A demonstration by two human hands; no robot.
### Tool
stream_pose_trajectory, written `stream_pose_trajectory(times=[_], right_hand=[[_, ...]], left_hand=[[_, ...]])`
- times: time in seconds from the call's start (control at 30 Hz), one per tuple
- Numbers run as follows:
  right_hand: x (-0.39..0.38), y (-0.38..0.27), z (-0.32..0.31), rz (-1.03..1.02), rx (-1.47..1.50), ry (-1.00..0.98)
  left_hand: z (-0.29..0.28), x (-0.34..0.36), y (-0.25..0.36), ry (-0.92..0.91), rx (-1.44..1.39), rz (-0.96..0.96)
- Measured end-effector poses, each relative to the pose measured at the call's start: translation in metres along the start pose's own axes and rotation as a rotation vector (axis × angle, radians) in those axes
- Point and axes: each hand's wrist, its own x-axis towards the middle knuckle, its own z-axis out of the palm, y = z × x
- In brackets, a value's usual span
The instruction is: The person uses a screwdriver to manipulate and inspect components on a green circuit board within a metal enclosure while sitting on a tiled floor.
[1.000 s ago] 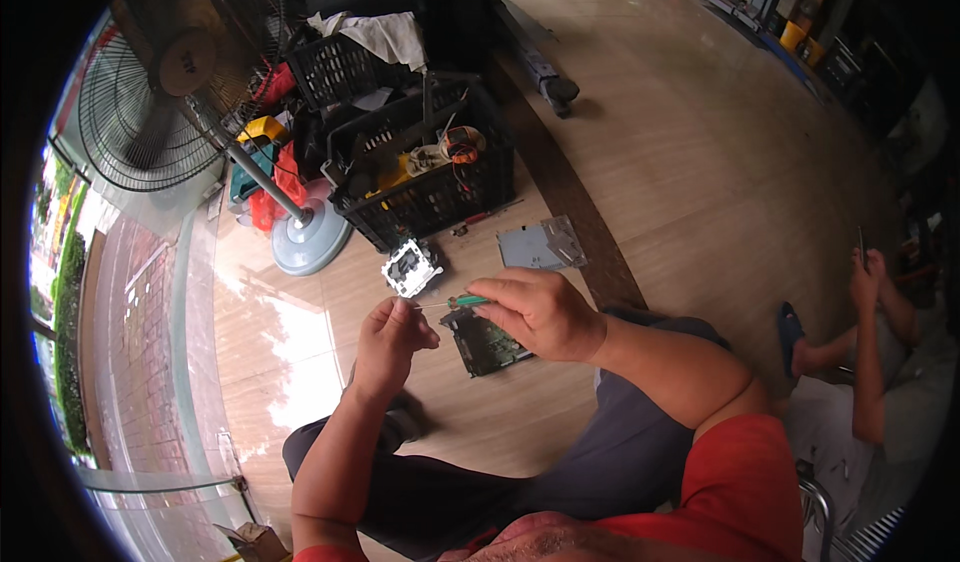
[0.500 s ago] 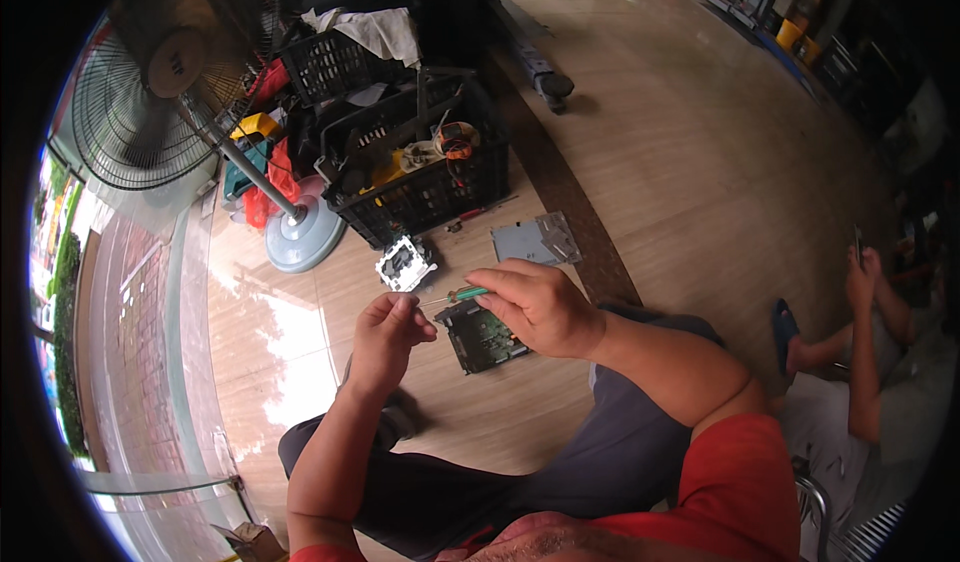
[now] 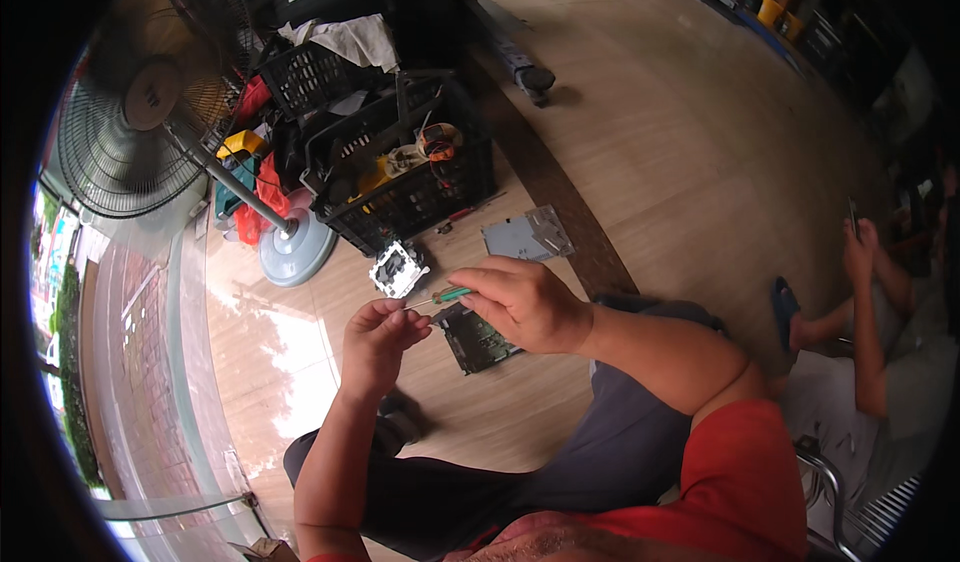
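My right hand (image 3: 528, 304) is closed around the green handle of a small screwdriver (image 3: 453, 293), its thin shaft pointing left. At the shaft's tip, my left hand (image 3: 376, 342) has thumb and forefinger pinched together. Whether they grip the tip or some tiny part is hidden. Below both hands, on the floor, lies a black-edged unit with a green circuit board (image 3: 468, 340), partly covered by my right hand. Just beyond my hands sits a white-and-black frame-like mechanism (image 3: 398, 270). A flat grey metal cover (image 3: 512, 239) lies farther off to the right.
Black plastic crates (image 3: 400, 177) with tools and cables stand ahead, beside a standing fan (image 3: 297, 250). A thin red-handled tool (image 3: 458, 217) lies by the crate. At the right sits another person (image 3: 870, 352) holding a phone-like object. My bent legs (image 3: 620, 412) frame the floor space.
Both hands have shifted slightly left together, and the screwdriver stays in my right hand with its tip at my left fingers. The whole view has turned a little.
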Motion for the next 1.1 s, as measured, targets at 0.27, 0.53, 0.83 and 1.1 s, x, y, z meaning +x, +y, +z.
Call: stream_pose_trajectory(times=[0.27, 0.53, 0.83, 1.1], right_hand=[[-0.001, 0.0, -0.002, 0.026, 0.016, -0.007], [-0.002, 0.003, -0.002, 0.064, 0.054, 0.0], [0.002, -0.001, -0.003, 0.189, 0.129, 0.019], [0.004, 0.001, 0.005, 0.371, 0.308, 0.009]], left_hand=[[-0.007, 0.003, -0.006, -0.013, 0.04, 0.01], [-0.002, 0.001, -0.002, -0.009, 0.028, 0.048], [-0.008, -0.002, -0.001, -0.01, 0.031, 0.048], [-0.012, -0.007, 0.004, -0.019, -0.009, 0.095]])
